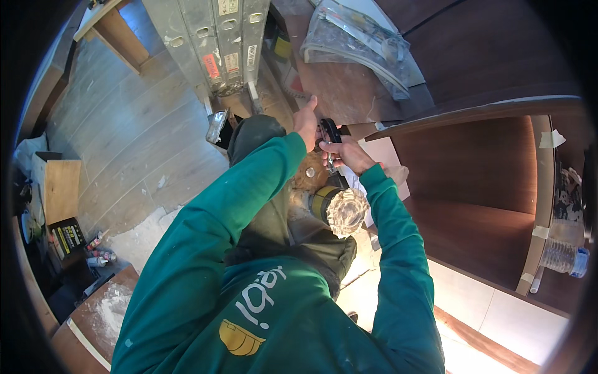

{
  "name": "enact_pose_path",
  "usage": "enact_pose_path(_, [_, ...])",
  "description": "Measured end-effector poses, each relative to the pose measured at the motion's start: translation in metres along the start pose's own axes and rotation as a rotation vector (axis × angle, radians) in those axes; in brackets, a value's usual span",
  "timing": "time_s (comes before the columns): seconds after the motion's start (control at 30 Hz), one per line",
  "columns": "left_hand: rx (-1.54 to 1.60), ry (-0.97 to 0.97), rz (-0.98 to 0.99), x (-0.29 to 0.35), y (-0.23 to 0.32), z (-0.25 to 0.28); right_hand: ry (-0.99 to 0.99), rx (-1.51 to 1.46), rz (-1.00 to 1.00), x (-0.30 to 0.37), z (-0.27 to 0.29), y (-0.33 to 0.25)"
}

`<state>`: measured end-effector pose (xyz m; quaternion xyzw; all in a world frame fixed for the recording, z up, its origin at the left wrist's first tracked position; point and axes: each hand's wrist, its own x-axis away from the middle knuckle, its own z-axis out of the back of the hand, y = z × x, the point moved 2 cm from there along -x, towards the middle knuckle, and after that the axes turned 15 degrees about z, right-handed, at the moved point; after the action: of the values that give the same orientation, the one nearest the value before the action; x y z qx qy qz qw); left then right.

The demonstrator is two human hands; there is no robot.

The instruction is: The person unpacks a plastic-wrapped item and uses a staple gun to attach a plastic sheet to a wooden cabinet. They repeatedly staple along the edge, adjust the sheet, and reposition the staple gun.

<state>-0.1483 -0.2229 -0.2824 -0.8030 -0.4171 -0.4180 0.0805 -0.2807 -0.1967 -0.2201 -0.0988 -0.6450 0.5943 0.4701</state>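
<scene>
Beyond my knees, both hands meet around a small tool with a black curved handle and a shiny metal part (329,132). My right hand (352,154) is closed around its lower, metal part, with the fingertips pressed near the shank. On the other side, my left hand (304,126) has its thumb raised and its other fingers curled toward the tool. What those left fingers hold is hidden. Below the hands is a brown wooden surface (303,181) with a small round white piece on it. A cylindrical container with a yellow-and-black band (321,202) and a pale, crinkled top lies nearer my lap.
A folded metal ladder (205,37) stands ahead, by a dark opening. Clear plastic bags (361,47) lie on the brown panel. To the right is an open cabinet (464,168) and a plastic bottle (564,257). Boxes (62,190) and small bottles sit left on the dusty floor.
</scene>
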Motion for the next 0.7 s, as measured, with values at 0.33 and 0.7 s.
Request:
enact_pose_path(0.33, [-0.033,0.074,-0.024,-0.006,0.003,0.005,0.016,-0.038,0.021,-0.002,-0.003,0.0])
enact_pose_path(0.7, [0.086,0.081,0.075,0.027,-0.001,-0.016,0.087,-0.102,0.067,0.005,-0.015,0.0])
